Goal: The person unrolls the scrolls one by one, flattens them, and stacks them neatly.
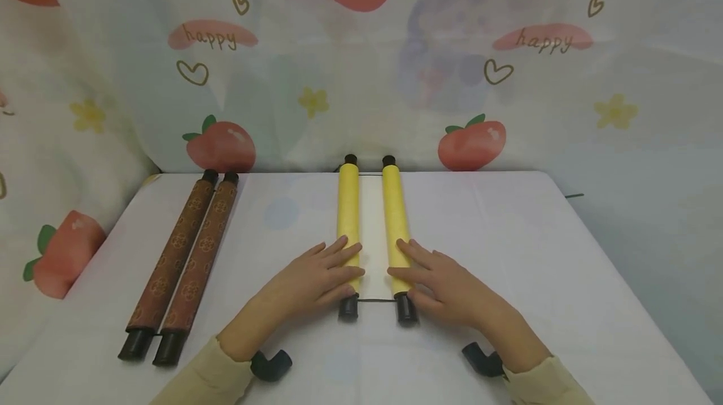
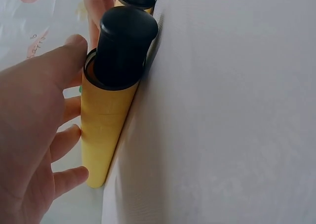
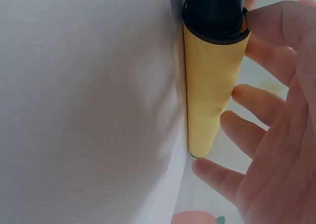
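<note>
A yellow scroll lies on the white tabletop, slightly spread, with its left roll (image 1: pixel 348 204) and right roll (image 1: pixel 395 204) standing apart. Between them shows a narrow strip of pale paper (image 1: pixel 371 229). Black knobs cap the ends of both rolls. My left hand (image 1: pixel 302 279) rests on the near part of the left roll, fingers spread and fairly straight. The right hand (image 1: pixel 449 286) touches the right roll in the same way. In the left wrist view the thumb is beside a black end knob (image 2: pixel 123 49). The right wrist view shows fingertips along the yellow roll (image 3: pixel 212 81).
To the left lies a brown patterned scroll (image 1: pixel 172 254) with two rolls side by side and black ends. Dark curved pieces (image 1: pixel 272 366) sit by both wrists. A printed cloth (image 1: pixel 361 78) hangs behind the white table (image 1: pixel 508 235).
</note>
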`<control>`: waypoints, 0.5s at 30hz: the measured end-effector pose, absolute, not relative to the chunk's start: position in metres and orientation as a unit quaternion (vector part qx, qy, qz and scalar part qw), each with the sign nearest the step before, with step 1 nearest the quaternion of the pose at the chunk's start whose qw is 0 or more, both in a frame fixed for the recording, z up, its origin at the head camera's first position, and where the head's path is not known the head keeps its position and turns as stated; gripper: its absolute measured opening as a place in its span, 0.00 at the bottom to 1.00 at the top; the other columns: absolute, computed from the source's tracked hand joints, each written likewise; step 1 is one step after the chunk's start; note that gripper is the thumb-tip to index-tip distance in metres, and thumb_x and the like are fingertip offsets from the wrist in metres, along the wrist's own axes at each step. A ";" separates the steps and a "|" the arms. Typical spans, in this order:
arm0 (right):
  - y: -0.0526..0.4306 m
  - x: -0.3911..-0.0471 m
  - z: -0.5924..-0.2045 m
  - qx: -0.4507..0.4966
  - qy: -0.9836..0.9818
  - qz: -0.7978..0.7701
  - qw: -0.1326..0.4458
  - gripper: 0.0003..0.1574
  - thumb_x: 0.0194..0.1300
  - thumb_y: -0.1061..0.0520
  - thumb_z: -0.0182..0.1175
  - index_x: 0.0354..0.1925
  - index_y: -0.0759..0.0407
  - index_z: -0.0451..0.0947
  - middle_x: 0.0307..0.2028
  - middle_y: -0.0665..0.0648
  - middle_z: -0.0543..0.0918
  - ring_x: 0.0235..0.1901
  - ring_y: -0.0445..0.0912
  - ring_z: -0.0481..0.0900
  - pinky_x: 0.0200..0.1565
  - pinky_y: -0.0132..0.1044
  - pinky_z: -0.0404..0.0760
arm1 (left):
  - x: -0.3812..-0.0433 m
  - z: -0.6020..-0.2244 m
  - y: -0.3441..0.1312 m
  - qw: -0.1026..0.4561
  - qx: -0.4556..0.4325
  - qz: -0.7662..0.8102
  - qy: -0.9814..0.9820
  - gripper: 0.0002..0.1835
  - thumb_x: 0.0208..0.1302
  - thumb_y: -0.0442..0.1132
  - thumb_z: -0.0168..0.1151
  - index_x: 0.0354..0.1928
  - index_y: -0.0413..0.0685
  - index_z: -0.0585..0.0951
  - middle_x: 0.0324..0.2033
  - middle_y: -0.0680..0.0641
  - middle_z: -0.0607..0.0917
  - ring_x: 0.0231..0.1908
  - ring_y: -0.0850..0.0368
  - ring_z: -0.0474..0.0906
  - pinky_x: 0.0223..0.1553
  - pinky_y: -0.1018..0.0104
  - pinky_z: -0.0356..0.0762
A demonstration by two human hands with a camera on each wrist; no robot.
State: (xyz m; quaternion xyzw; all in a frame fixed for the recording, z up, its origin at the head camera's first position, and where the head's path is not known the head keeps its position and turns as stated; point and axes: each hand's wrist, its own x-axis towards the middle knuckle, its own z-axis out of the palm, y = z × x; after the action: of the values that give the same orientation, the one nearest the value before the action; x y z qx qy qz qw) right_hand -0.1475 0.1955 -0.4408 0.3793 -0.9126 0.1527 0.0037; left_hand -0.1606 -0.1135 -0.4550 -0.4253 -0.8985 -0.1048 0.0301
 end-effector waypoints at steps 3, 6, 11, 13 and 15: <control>0.196 -0.149 -0.441 0.373 -0.915 0.153 0.005 0.25 0.69 0.43 0.61 0.62 0.43 0.78 0.76 0.56 0.61 0.74 0.56 0.59 0.65 0.57 0.70 | -0.162 -0.455 -0.115 0.036 -0.429 -0.109 -0.896 0.22 0.75 0.58 0.49 0.62 0.60 0.80 0.73 0.49 0.66 0.75 0.45 0.54 0.69 0.43 0.62; 0.198 -0.149 -0.442 0.371 -0.916 0.153 0.015 0.24 0.67 0.43 0.63 0.60 0.44 0.79 0.75 0.55 0.62 0.73 0.56 0.61 0.64 0.55 0.71 | -0.163 -0.455 -0.116 0.034 -0.429 -0.113 -0.896 0.21 0.75 0.58 0.51 0.61 0.60 0.80 0.72 0.48 0.68 0.75 0.44 0.55 0.71 0.46 0.60; 0.199 -0.150 -0.441 0.369 -0.917 0.150 0.018 0.28 0.66 0.50 0.62 0.64 0.44 0.77 0.75 0.55 0.62 0.73 0.57 0.61 0.62 0.55 0.73 | -0.162 -0.451 -0.116 0.024 -0.414 -0.099 -0.904 0.23 0.74 0.60 0.51 0.64 0.65 0.79 0.72 0.49 0.68 0.75 0.44 0.55 0.72 0.49 0.58; 0.199 -0.150 -0.441 0.367 -0.919 0.145 0.012 0.28 0.66 0.51 0.61 0.65 0.42 0.76 0.75 0.55 0.62 0.74 0.57 0.60 0.63 0.56 0.72 | -0.161 -0.450 -0.116 0.026 -0.411 -0.094 -0.906 0.23 0.73 0.60 0.51 0.63 0.66 0.79 0.72 0.49 0.69 0.75 0.44 0.56 0.72 0.50 0.58; 0.200 -0.150 -0.441 0.368 -0.918 0.149 0.010 0.27 0.67 0.49 0.61 0.64 0.43 0.78 0.74 0.55 0.63 0.74 0.57 0.59 0.64 0.56 0.70 | -0.161 -0.449 -0.117 0.034 -0.415 -0.095 -0.904 0.22 0.73 0.60 0.52 0.62 0.64 0.81 0.71 0.48 0.70 0.74 0.43 0.57 0.72 0.50 0.58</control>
State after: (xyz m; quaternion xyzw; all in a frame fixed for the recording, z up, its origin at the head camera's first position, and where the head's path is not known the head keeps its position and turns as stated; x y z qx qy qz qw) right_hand -0.1504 0.1999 -0.4407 0.3685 -0.9175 0.1492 0.0102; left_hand -0.1611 -0.1166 -0.4494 -0.4147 -0.9044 -0.0949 0.0335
